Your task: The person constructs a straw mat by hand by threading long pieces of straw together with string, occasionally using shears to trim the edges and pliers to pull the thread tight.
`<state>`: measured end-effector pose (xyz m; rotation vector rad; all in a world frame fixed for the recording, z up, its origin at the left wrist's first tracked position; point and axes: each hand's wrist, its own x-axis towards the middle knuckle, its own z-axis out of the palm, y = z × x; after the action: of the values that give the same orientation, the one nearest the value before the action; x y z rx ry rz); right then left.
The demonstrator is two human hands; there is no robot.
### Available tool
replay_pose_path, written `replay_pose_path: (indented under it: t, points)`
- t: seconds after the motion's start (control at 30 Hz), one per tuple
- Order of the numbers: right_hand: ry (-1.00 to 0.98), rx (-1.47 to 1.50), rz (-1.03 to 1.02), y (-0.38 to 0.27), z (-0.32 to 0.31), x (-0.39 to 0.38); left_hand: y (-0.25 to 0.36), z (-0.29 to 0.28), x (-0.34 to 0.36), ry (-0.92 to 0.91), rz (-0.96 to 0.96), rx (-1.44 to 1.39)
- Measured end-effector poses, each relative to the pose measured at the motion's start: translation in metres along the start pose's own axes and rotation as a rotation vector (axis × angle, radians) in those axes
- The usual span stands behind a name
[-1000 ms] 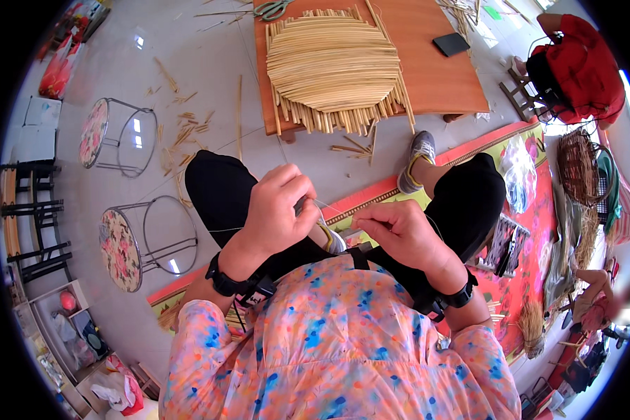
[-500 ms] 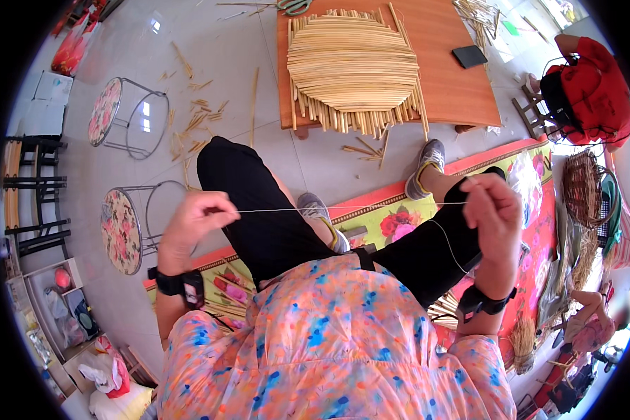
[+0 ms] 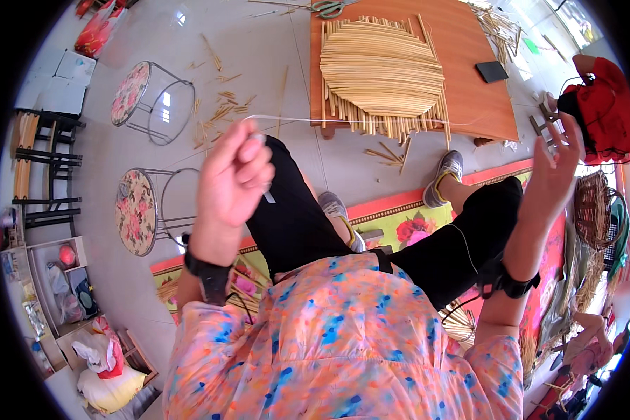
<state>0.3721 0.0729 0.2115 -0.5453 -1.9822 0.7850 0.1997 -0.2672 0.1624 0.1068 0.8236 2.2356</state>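
Observation:
My left hand (image 3: 238, 164) is raised left of centre, its fingers closed on a thin white thread (image 3: 357, 121). The thread runs rightward across the view, fading toward my right hand (image 3: 554, 154). That hand is raised at the right with bent, blurred fingers; whether they grip the thread is unclear. Beyond the thread, a round mat of pale straight stalks (image 3: 381, 66) lies on a low wooden table (image 3: 479, 112), with uneven stalk ends sticking out at its edges.
Two floral-topped stools (image 3: 136, 210) stand left. Cut stalks (image 3: 234, 98) litter the tiles. Scissors (image 3: 327, 8) and a black flat object (image 3: 491, 71) lie on the table. A floral mat (image 3: 413, 231) is underfoot. People in red (image 3: 609, 112) and pink (image 3: 584, 343) are at right, near baskets (image 3: 591, 210).
My hands were close together with the thread; they moved apart, then both rose. The thread is now higher in view, and my right hand has moved farther right.

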Motion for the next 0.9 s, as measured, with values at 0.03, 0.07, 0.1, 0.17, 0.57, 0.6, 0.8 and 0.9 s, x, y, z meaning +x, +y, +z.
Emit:
replay_pose_path:
  t: [0.03, 0.07, 0.1, 0.17, 0.57, 0.6, 0.8, 0.9]
  points:
    - [-0.230, -0.202, -0.164, -0.001, 0.002, -0.012, -0.011, 0.011, 0.008, -0.034, -0.012, -0.074]
    - [-0.408, 0.089, 0.078, -0.008, 0.015, -0.034, -0.021, 0.022, 0.014, -0.069, -0.025, -0.147]
    - [-0.644, 0.233, 0.200, -0.023, 0.022, -0.044, -0.032, 0.033, 0.020, -0.067, -0.036, -0.191]
    - [-0.932, 0.374, 0.292, -0.044, 0.040, -0.066, -0.052, 0.050, 0.030, -0.103, -0.055, -0.175]
    - [-0.845, 0.361, 0.700, -0.041, 0.042, -0.080, -0.064, 0.049, 0.066, 0.158, 0.418, 1.007]
    - [-0.866, 0.316, 0.686, -0.034, 0.036, -0.079, -0.057, 0.040, 0.067, 0.273, 0.649, 1.266]
    - [-0.924, 0.282, 0.574, -0.031, 0.030, -0.085, -0.075, 0.079, 0.018, -0.521, 1.067, 1.869]
    - [-0.920, 0.268, 0.503, -0.042, 0.026, -0.074, -0.083, 0.071, 0.022, -0.621, 1.009, 1.838]
